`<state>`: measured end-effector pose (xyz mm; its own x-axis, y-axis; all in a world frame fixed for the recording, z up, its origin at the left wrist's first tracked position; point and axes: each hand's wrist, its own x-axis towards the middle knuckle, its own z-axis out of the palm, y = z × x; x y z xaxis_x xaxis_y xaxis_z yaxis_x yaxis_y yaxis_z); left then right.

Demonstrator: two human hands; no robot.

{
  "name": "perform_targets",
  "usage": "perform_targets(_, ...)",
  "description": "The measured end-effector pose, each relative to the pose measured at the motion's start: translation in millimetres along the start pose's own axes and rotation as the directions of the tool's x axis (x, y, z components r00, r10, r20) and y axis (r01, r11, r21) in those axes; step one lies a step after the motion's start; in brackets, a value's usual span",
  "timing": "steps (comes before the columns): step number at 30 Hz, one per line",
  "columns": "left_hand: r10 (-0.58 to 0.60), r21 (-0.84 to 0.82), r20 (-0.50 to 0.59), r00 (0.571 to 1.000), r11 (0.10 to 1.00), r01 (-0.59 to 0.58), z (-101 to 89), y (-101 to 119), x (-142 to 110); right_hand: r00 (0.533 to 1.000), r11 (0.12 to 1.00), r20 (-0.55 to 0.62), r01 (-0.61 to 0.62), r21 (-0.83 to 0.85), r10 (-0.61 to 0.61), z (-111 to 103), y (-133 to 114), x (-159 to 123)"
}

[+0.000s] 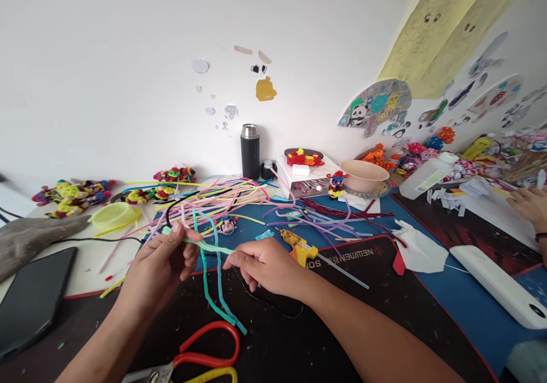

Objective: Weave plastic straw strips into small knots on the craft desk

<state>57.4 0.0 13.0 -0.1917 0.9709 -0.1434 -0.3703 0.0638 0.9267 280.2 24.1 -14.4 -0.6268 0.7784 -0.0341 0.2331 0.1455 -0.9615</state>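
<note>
My left hand (159,266) is closed, thumb and forefinger pinching one end of a mint-green pipe cleaner (211,247). The other end is pinched by my right hand (270,266), so the piece stretches nearly level between them. Behind and below it run longer teal and blue pipe cleaners (207,289), reaching down over the black mat; whether they hang from the green one or lie on the mat, I cannot tell. Scissors (207,359) with one red and one yellow handle lie below my hands. A yellow glue gun (302,248) rests just beyond my right hand.
Loose pink, yellow and purple pipe cleaners (231,192) spread across the back. A black flask (250,152) stands against the wall, left of a white box (290,186) and a bowl (363,176). A dark tablet (36,297) lies left. Another person's hand (527,206) is far right.
</note>
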Motion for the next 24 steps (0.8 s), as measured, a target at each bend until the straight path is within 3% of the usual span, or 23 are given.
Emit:
perform_targets(6, 0.011, -0.010, -0.013, 1.000, 1.000, -0.011, 3.7, 4, -6, 1.000, 0.994, -0.002, -0.022, 0.105, 0.023, 3, -4, -3)
perform_targets(14, 0.017, -0.007, -0.008, 1.000, 1.000, -0.017, 5.6, 5, -7, 0.999, 0.998, -0.029, 0.020, 0.059, -0.018, 3, -5, -3)
perform_targets(20, 0.055, -0.012, 0.011, 0.998, 0.998, -0.055, -1.4, 2, -3, 0.998, 0.993, -0.008, 0.060, -0.099, -0.061, 6, -7, -6)
perform_targets(24, 0.056, -0.012, 0.022, 0.998, 0.998, -0.056, -3.6, 2, -2, 1.000, 0.999, -0.004, 0.019, -0.038, -0.019, 6, -6, -7)
